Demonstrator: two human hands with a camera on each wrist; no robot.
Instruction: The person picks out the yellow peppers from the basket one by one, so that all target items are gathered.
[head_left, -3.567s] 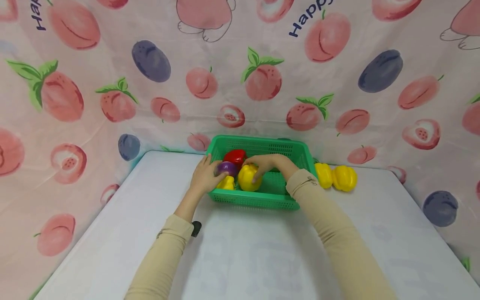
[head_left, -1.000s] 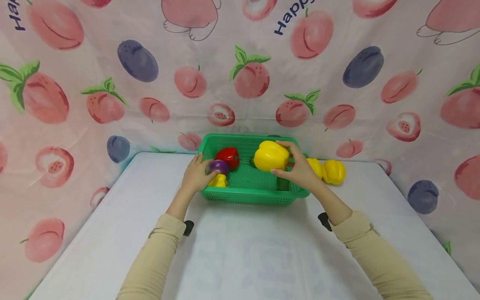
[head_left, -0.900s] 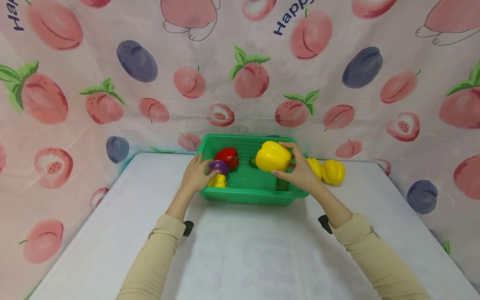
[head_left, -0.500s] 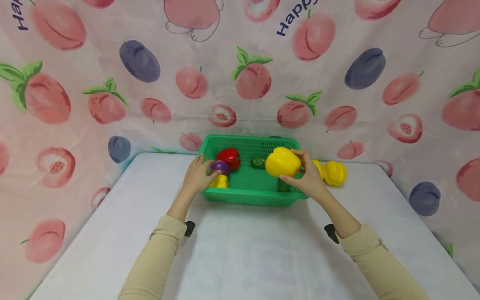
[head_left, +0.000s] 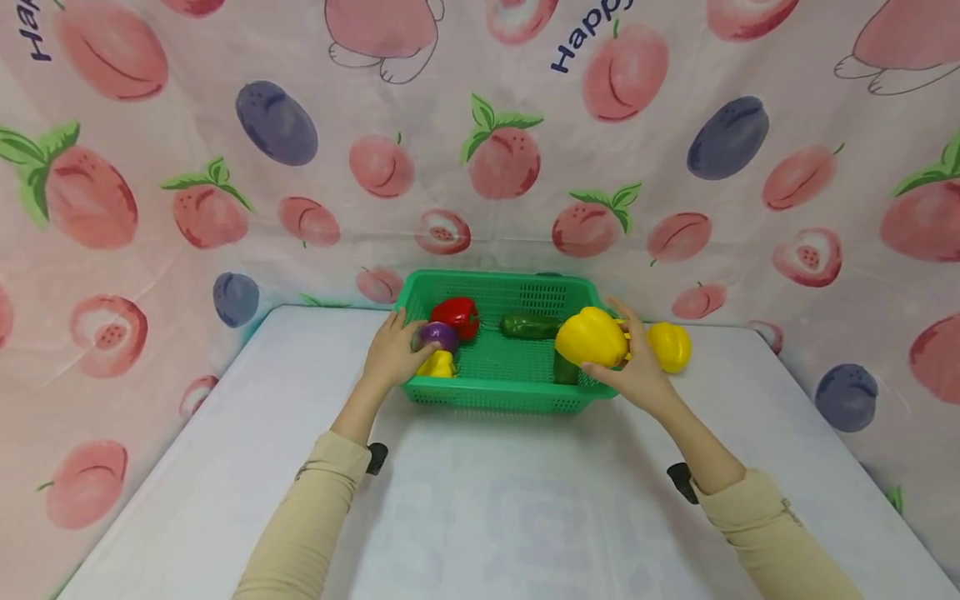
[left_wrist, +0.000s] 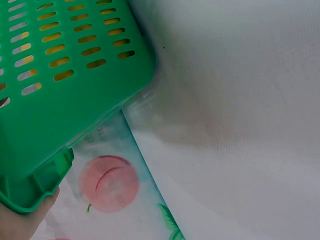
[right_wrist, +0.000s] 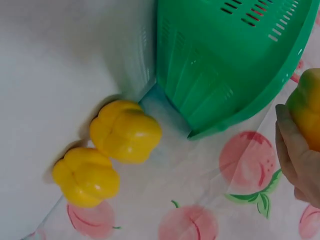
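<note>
Currently, the right hand (head_left: 637,371) grips a glossy yellow bell pepper (head_left: 591,337), thumb along its near underside and fingers round its far right side, holding it up over the nearest end of a green perforated plastic basket (head_left: 495,385). Beneath that hand's thumb, inside the basket, stands a dark green piece (head_left: 565,369), partly hidden; just left of the held pepper lies a long dark green cucumber (head_left: 527,327). Out to the right of the same hand, beyond the basket, two more yellow bell peppers (right_wrist: 100,155) sit touching each other on the white bench (head_left: 480,492).

Meanwhile, the left hand (head_left: 392,350) holds the basket's opposite end, its fingers on the rim and its thumb reaching inside. Beside that thumb is a shiny round purple vegetable (head_left: 437,336), partly covered; just below the thumb, a small knobbly yellow vegetable (head_left: 438,365); and beyond the purple one, farther from the hand, a glossy red bell pepper (head_left: 456,317). Past both hands hangs a pink fruit-printed cloth (head_left: 442,175).
</note>
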